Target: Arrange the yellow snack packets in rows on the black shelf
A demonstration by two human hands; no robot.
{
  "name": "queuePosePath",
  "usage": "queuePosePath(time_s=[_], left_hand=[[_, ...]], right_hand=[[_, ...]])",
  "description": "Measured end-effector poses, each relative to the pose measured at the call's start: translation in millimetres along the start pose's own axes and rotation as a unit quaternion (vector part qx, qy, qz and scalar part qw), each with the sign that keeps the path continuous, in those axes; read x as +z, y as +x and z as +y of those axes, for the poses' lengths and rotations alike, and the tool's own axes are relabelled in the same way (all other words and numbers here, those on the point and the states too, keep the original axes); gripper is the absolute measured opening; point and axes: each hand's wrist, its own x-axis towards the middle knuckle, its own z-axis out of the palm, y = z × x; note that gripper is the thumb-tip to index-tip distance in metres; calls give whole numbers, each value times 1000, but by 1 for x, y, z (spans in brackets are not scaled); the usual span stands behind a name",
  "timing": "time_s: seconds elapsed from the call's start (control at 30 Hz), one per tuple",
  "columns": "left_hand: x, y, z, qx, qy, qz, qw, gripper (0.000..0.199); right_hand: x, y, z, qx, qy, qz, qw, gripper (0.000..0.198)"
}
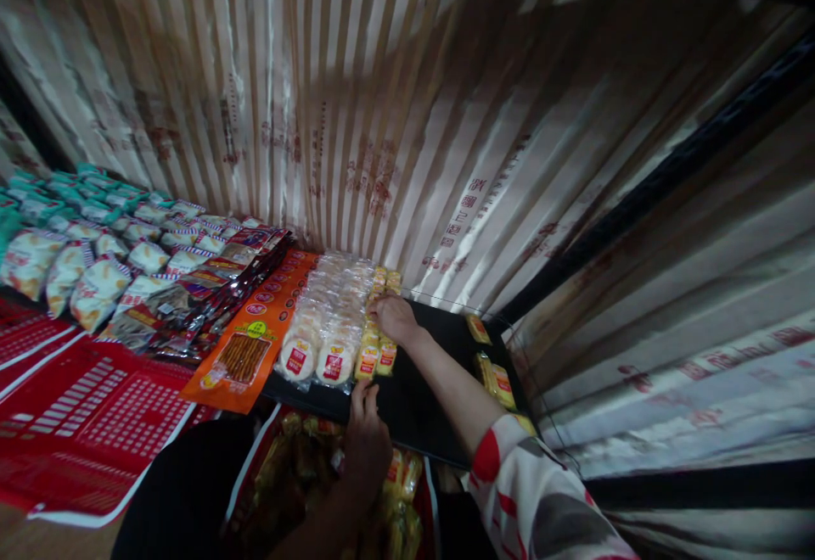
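Observation:
Two rows of small yellow snack packets (368, 358) stand on a black shelf (420, 403), packed one behind another. My right hand (396, 319) reaches over these rows from the right, its fingers curled around a packet partway back; the fingertips are partly hidden. At the front end of the rows is my left hand (368, 439), fingers stretched up against the shelf edge just below the front packets, holding nothing that I can see. Below it, a red basket (428, 501) with a white rim holds many loose yellow packets (398, 471).
Left of the yellow rows lie clear-wrapped round crackers (297, 356), an orange stick-snack bag (245, 356), dark red packs (191, 310) and white puffed bags (98, 293). Another red basket (127, 424) sits lower left. A few yellow packets (493, 378) lie at the shelf's right. Striped sheeting (382, 119) hangs behind.

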Motion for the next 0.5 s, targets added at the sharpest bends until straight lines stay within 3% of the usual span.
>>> queuePosePath(time_s=[0.5], left_hand=[[0,10,3,4,2,31,1000,55]], right_hand=[[9,-3,2,12,-10,57,998,25]])
